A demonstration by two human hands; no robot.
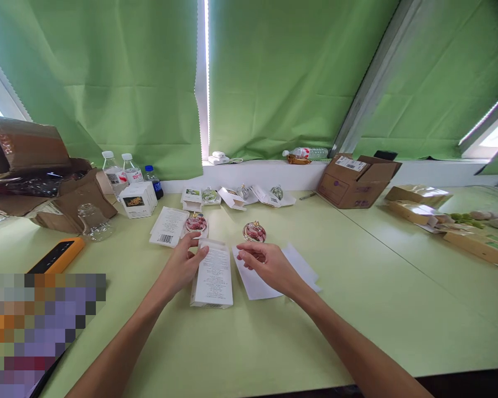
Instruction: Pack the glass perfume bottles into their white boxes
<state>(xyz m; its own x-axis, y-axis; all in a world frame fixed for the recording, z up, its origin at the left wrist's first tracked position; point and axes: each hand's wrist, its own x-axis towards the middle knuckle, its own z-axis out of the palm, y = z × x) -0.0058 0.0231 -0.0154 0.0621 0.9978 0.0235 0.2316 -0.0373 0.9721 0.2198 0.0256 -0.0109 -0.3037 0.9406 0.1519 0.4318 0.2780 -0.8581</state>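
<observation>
This looks like a small packing workroom: long pale-green tables [357, 315] beneath green fabric curtains [282, 83], a brown cardboard shipping box [352, 185] at upper right, and torn brown parcel cardboard [27, 146] at upper left.

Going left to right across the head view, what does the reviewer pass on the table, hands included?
orange-and-black device → clear jar → barcode leaflet → left hand → white printed box → right hand → cardboard box

Bright daylight from the window [492, 130] at two o'clock, a glowing light strip [206, 72] at twelve, faint shadows, bowed edges, a pixelated patch [37, 331] at eight o'clock.
</observation>
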